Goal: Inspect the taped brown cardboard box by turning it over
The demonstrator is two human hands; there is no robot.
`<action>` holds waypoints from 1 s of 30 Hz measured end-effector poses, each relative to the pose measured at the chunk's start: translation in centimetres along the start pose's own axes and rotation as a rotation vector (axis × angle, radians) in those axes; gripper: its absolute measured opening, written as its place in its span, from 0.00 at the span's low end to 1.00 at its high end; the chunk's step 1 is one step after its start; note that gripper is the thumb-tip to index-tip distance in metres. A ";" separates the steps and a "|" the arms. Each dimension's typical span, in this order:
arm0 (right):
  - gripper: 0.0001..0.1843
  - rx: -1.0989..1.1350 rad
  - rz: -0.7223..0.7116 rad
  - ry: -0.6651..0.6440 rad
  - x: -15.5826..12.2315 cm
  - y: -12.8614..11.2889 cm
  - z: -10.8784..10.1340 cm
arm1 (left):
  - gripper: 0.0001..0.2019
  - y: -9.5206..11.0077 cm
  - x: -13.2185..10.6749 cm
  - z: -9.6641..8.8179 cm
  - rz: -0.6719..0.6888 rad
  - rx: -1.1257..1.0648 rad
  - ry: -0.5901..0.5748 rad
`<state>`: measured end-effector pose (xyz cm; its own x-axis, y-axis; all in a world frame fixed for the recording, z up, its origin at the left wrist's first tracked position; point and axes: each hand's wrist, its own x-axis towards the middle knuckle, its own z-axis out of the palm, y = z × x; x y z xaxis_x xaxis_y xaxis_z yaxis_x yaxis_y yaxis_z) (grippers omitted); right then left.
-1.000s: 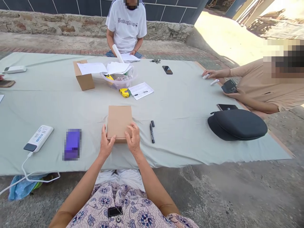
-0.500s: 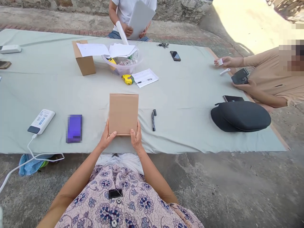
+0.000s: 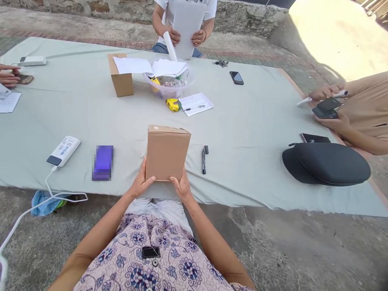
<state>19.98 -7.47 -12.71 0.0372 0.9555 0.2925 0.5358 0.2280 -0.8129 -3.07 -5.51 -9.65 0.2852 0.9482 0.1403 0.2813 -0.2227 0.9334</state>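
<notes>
A brown box (image 3: 168, 155) is held between two bare hands at the near edge of a cloth-covered table (image 3: 251, 133). The left hand (image 3: 142, 182) grips its left side and the right hand (image 3: 182, 185) its right, thumbs on the lower edge of the broad face, the other fingers partly hidden behind the sides. The box is tilted, a narrow face showing at its far end with a small pale patch; the broad face bears no readable print. Whether it touches the cloth cannot be told.

To the left, a white power bank (image 3: 64, 151) carries blue print too small to read, beside a purple item (image 3: 103, 163) obscured by pixelation. Just right of the box lies a black marker (image 3: 203, 161), pale marks on its barrel illegible, its cap (image 3: 206, 149) touching or close by.

Beyond, a yellow tape measure (image 3: 173, 105) sits by a sheet (image 3: 197, 103) covered in lines of tiny, unreadable writing. Across the table, a person in a white shirt (image 3: 165, 18) holds up papers (image 3: 186, 28) that hide most of the shirt's dark lettering, leaving only a fragment.
</notes>
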 end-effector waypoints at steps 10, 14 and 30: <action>0.23 -0.671 -0.182 0.041 -2.3 2.0 2.1 | 0.38 -3.2 -1.2 2.0 0.013 0.270 0.153; 0.24 -0.713 -0.164 -0.035 -2.8 1.9 2.0 | 0.39 -3.1 -1.4 1.8 0.055 0.304 0.154; 0.29 -0.418 0.067 -0.140 -3.2 0.3 1.8 | 0.38 -2.5 -2.2 2.1 -0.176 0.093 0.156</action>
<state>18.54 -10.13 -14.80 -0.0152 0.9883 0.1519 0.8323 0.0967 -0.5458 -2.46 -7.54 -12.98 0.0820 0.9960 0.0345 0.3996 -0.0646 0.9144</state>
